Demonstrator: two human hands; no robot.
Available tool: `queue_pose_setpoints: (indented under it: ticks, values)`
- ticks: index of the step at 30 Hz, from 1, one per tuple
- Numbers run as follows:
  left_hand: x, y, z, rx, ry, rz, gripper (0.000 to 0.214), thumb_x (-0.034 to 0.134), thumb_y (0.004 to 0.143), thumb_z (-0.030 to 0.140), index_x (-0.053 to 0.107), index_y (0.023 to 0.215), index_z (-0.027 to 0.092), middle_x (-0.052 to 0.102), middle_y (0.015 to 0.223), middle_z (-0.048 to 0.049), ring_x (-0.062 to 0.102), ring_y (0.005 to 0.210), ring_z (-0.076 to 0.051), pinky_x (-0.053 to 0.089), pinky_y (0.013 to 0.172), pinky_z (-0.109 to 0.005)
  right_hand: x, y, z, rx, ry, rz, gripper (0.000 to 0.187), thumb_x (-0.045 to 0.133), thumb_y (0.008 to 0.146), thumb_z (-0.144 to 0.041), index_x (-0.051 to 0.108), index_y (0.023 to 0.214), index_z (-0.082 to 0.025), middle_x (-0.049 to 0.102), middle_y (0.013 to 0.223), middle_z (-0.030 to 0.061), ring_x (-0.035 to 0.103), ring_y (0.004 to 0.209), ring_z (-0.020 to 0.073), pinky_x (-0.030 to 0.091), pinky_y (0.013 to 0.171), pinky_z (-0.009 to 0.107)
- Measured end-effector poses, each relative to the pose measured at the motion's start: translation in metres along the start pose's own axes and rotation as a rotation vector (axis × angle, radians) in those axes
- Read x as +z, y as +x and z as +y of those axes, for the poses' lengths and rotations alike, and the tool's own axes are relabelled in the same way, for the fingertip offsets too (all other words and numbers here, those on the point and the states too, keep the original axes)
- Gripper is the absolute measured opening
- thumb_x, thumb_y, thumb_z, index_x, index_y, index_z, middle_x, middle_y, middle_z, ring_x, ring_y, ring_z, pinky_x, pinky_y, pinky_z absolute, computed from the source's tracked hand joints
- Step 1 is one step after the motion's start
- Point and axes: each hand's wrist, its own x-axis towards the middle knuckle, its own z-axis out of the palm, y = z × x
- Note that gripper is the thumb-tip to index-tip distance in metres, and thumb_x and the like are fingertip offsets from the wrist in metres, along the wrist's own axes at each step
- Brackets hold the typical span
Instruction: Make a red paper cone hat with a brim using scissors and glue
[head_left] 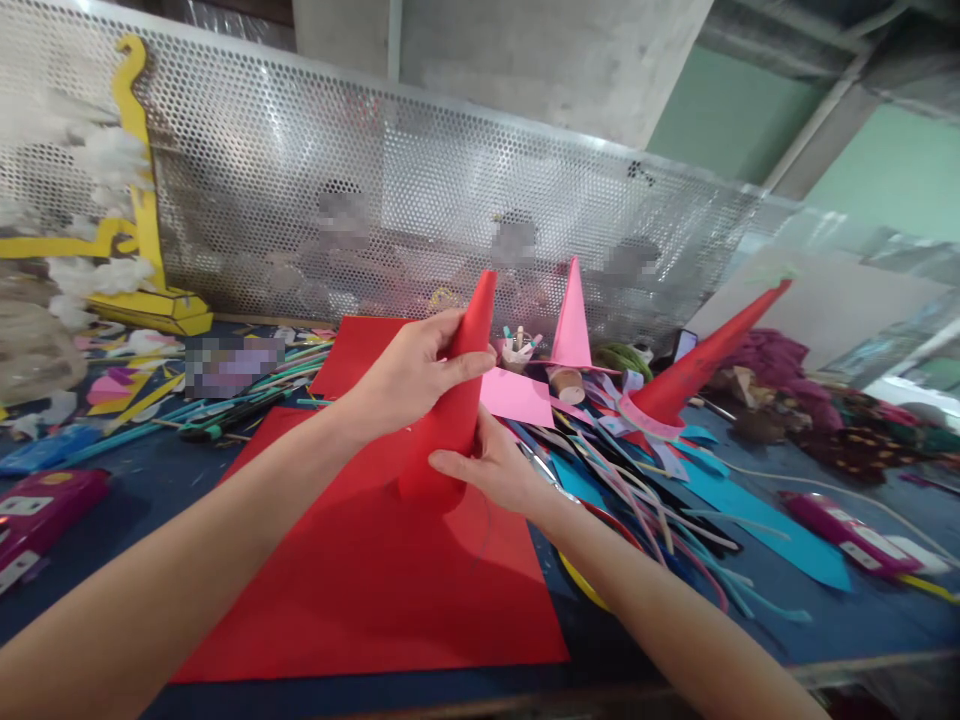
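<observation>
Both my hands hold a red paper cone upright above a large red paper sheet on the blue table. My left hand wraps round the cone's upper half, fingers closed on it. My right hand grips the cone's lower right edge near its open base, thumb pressed on the paper.
A pink cone and a second red cone with a pink band stand behind. Pink paper, paper strips, scissors and blue paper lie to the right. Pink boxes and a perforated metal screen border the table.
</observation>
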Motion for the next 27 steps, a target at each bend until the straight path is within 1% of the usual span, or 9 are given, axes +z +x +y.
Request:
queue_pose_setpoints:
  ticks: [2,5,10,12,14,16,20,23,27]
  values:
    - [0.005,-0.006,-0.001,-0.011,-0.01,-0.047,0.013,0.063,0.084,0.028,0.061,0.089,0.016,0.063,0.084,-0.001,0.056,0.073,-0.012,0.045,0.063,-0.024,0.001,-0.009,0.001,0.033,0.046,-0.028,0.057,0.076,0.076,-0.038,0.049,0.123,-0.02,0.06,0.115,0.0069,0.056,0.101,0.0213,0.049,0.088,0.036]
    - [0.011,-0.014,-0.004,-0.01,-0.017,-0.101,0.013,0.062,0.085,0.027,0.061,0.093,0.016,0.063,0.086,-0.001,0.056,0.073,-0.012,0.045,0.064,-0.024,0.001,-0.017,0.008,0.082,0.11,-0.056,0.056,0.08,0.071,-0.039,0.053,0.115,-0.018,0.062,0.106,0.0056,0.058,0.095,0.0207,0.049,0.085,0.037]
    - [0.016,-0.023,-0.006,-0.007,-0.001,-0.135,0.014,0.062,0.085,0.028,0.06,0.094,0.017,0.064,0.09,-0.0023,0.058,0.079,-0.014,0.046,0.067,-0.025,-0.001,-0.02,0.022,0.203,0.216,-0.139,0.05,0.083,0.066,-0.042,0.057,0.102,-0.018,0.063,0.091,0.0028,0.059,0.079,0.0175,0.05,0.072,0.032]
    - [0.016,-0.027,-0.006,-0.023,-0.015,-0.134,0.016,0.062,0.085,0.029,0.06,0.095,0.017,0.064,0.091,-0.0027,0.058,0.08,-0.014,0.047,0.067,-0.025,-0.003,-0.02,0.023,0.195,0.229,-0.171,0.056,0.083,0.066,-0.041,0.056,0.109,-0.019,0.063,0.095,0.0036,0.059,0.082,0.0182,0.05,0.073,0.032]
    - [0.015,-0.03,-0.006,-0.032,-0.039,-0.124,0.017,0.063,0.085,0.029,0.059,0.095,0.017,0.063,0.092,-0.0029,0.059,0.08,-0.014,0.048,0.068,-0.025,-0.004,-0.018,0.022,0.139,0.223,-0.189,0.068,0.084,0.065,-0.041,0.052,0.121,-0.02,0.062,0.106,0.0057,0.059,0.092,0.0205,0.051,0.078,0.034]
    - [0.013,-0.033,-0.007,-0.037,-0.079,-0.115,0.019,0.063,0.084,0.029,0.058,0.097,0.017,0.064,0.094,-0.0035,0.06,0.081,-0.015,0.049,0.068,-0.025,-0.004,-0.017,0.021,0.107,0.199,-0.186,0.073,0.084,0.065,-0.04,0.05,0.126,-0.021,0.061,0.11,0.0064,0.058,0.095,0.0213,0.05,0.079,0.035]
    - [0.012,-0.035,-0.009,-0.017,-0.137,-0.103,0.022,0.064,0.083,0.029,0.056,0.101,0.017,0.065,0.099,-0.0051,0.062,0.087,-0.016,0.05,0.071,-0.025,-0.001,-0.015,0.021,0.142,0.146,-0.142,0.06,0.085,0.063,-0.038,0.056,0.112,-0.019,0.062,0.096,0.0036,0.058,0.085,0.0187,0.05,0.074,0.033]
    - [0.014,-0.032,-0.008,0.006,-0.099,-0.095,0.021,0.064,0.083,0.026,0.057,0.101,0.017,0.065,0.097,-0.0043,0.062,0.086,-0.016,0.05,0.072,-0.025,0.001,-0.016,0.023,0.103,0.137,-0.102,0.052,0.084,0.065,-0.036,0.057,0.105,-0.019,0.063,0.095,0.0027,0.058,0.085,0.0178,0.05,0.076,0.033]
    - [0.018,-0.03,-0.009,0.014,-0.094,-0.094,0.018,0.063,0.084,0.027,0.058,0.098,0.016,0.065,0.094,-0.0035,0.062,0.086,-0.015,0.05,0.073,-0.025,0.0,-0.018,0.024,0.114,0.214,-0.133,0.045,0.081,0.069,-0.04,0.057,0.1,-0.019,0.062,0.086,0.0004,0.058,0.075,0.0151,0.051,0.071,0.031]
